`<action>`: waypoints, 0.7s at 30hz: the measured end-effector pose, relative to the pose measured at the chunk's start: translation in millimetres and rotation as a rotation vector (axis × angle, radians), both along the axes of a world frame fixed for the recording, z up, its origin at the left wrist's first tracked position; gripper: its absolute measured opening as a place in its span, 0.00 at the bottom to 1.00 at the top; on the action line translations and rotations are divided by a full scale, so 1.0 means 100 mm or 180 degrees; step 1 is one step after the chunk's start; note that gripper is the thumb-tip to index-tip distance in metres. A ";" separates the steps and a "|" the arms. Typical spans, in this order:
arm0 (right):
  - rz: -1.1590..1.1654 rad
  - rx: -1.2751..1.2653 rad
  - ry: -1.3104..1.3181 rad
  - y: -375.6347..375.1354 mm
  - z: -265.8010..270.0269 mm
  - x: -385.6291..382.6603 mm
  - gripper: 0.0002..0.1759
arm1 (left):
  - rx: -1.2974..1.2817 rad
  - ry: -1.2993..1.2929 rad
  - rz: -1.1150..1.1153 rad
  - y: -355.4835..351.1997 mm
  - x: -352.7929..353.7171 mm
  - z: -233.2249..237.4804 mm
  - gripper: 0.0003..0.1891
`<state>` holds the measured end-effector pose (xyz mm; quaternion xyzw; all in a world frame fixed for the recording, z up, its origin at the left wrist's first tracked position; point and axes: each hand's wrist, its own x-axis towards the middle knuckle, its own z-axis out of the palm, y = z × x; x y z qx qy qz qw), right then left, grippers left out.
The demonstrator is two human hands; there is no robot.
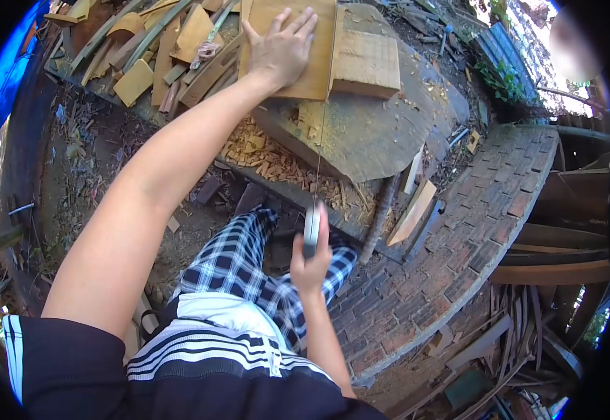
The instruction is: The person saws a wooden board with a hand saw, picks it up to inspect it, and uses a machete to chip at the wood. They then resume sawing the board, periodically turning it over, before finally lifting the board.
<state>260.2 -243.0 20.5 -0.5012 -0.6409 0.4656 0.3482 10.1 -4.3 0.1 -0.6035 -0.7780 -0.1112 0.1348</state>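
Note:
My left hand (282,50) lies spread and flat on a wooden block (263,17), its fingers pointing away from me. In my right hand (310,255) is the grey handle of a handsaw (311,231), held low in front of my knees. The thin blade runs away from me, seen edge-on, into a cut line along the block's right side. Right of that line sits the other piece of wood (366,61). Both rest on a large flat stump (375,136) dusted with sawdust around the blade.
Offcuts and curved wood pieces (137,80) are piled at the upper left. Wood chips (263,159) lie below the stump's near edge. A loose plank (412,212) leans beside a brick path (452,238) on the right. Curved boards (557,273) are stacked farther right.

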 end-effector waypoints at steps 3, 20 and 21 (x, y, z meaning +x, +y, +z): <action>-0.0208 0.0259 0.0194 0.91 -0.05 -0.57 0.40 | 0.0019 0.0082 0.0021 0.03 -0.05 0.01 0.24; -0.0063 -0.0184 -0.0210 1.21 0.09 -0.33 0.35 | 0.0203 -0.0565 0.0769 -0.06 0.12 0.11 0.24; -0.0077 -0.0199 -0.0296 1.23 0.15 -0.38 0.34 | 0.0119 -0.0605 0.0723 -0.06 0.12 0.13 0.25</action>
